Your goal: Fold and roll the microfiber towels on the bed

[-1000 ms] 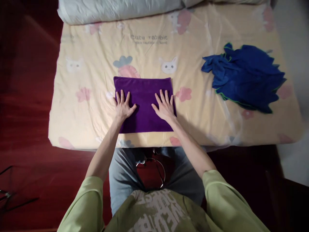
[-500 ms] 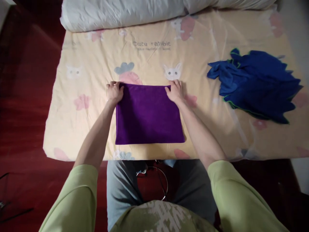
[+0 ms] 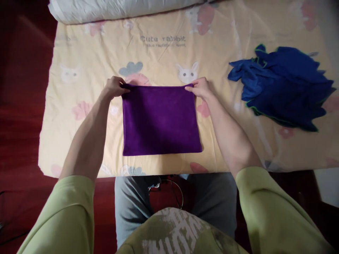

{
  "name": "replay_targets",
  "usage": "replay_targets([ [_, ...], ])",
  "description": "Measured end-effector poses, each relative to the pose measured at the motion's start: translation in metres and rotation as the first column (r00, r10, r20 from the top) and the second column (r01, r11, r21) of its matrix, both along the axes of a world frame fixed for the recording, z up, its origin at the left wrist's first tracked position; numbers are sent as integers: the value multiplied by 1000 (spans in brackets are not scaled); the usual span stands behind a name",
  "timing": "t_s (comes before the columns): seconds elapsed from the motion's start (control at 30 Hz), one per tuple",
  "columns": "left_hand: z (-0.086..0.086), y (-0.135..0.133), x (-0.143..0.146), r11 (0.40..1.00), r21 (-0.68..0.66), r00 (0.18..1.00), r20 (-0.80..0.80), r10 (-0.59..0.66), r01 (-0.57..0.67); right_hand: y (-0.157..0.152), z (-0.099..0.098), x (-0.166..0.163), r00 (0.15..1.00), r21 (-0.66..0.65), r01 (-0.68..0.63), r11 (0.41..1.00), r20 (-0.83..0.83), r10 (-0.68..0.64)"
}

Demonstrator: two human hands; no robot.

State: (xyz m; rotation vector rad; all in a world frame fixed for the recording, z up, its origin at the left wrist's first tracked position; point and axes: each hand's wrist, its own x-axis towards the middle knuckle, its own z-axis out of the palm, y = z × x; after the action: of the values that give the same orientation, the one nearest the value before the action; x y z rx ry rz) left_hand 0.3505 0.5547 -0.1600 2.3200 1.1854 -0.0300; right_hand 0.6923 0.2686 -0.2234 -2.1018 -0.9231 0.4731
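A folded purple cloth (image 3: pixel 161 121) lies flat on a yellow bed sheet with rabbit prints (image 3: pixel 217 46), close to the bed's near edge. My left hand (image 3: pixel 114 87) pinches the cloth's far left corner. My right hand (image 3: pixel 201 88) pinches its far right corner. The far edge looks slightly lifted between the two hands. Both forearms reach out over the sheet from green sleeves.
A heap of blue cloths with green edging (image 3: pixel 283 88) lies on the bed to the right. A rolled pale quilt (image 3: pixel 119 8) runs along the far side. Dark red floor (image 3: pixel 18 88) lies left of the bed. A metal ring (image 3: pixel 166 192) shows between my knees.
My hands went from lying flat on the purple cloth to its far corners and took hold of them. The view shifted slightly.
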Motion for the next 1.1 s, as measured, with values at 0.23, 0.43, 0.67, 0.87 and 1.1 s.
replay_targets([
  [0.23, -22, -114, 10, 930, 366, 948, 303, -95, -24, -8, 31, -105, 873, -61, -27, 998, 485, 53],
  [0.43, -54, -195, 3, 904, 311, 907, 205, -367, 295, -18, 11, -170, 769, -235, -443, 865, 396, 502],
  [0.67, -46, -127, -4, 957, 257, 953, 234, -194, 132, -15, 14, -108, 851, -265, -226, 937, 415, 322],
  [0.87, -39, -208, -15, 911, 293, 917, 186, -353, 291, -49, 32, -206, 804, -277, -331, 902, 418, 424],
  [1.1, -43, -228, -46, 931, 268, 938, 177, -299, 247, -89, 17, -207, 848, -306, -246, 920, 392, 357],
])
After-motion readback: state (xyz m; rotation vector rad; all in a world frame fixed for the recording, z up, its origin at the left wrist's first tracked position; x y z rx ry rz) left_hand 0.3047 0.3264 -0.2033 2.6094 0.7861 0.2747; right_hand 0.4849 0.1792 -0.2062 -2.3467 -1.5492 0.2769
